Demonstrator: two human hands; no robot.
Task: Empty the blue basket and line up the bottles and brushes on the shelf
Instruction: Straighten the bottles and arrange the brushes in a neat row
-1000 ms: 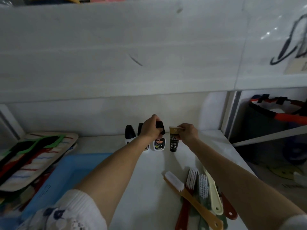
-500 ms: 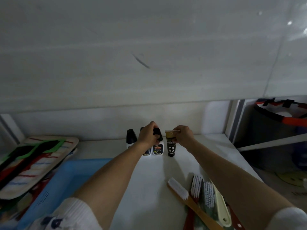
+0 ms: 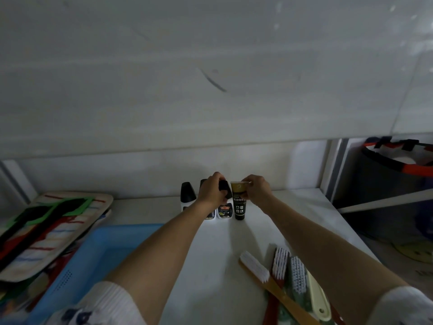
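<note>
1. So, my left hand (image 3: 210,193) is wrapped around the black cap of a white bottle (image 3: 224,211), fingers curled over the top, bottle standing upright on the shelf (image 3: 293,207).
2. Right hand (image 3: 256,191) is pinching the crimped gold top of a black tube (image 3: 239,205) between thumb and fingertips. The tube stands on its cap, just right of that bottle, close enough that I can't tell if they touch.
3. Behind my left wrist there's a second bottle (image 3: 209,214), mostly hidden, and further left a third bottle (image 3: 188,197) with a black cone cap. All four sit in one row near the back wall.
4. Closer to me on the right, the brushes (image 3: 281,268) lie in a loose overlapping bunch, bristle heads pointing away from me: a wooden-handled one, a red-handled one, a cream-handled one. My right forearm crosses over part of them.
5. On the left, the blue basket (image 3: 93,252) sits at the shelf's near edge, with a striped tray (image 3: 54,228) leaning just beyond it.
</note>
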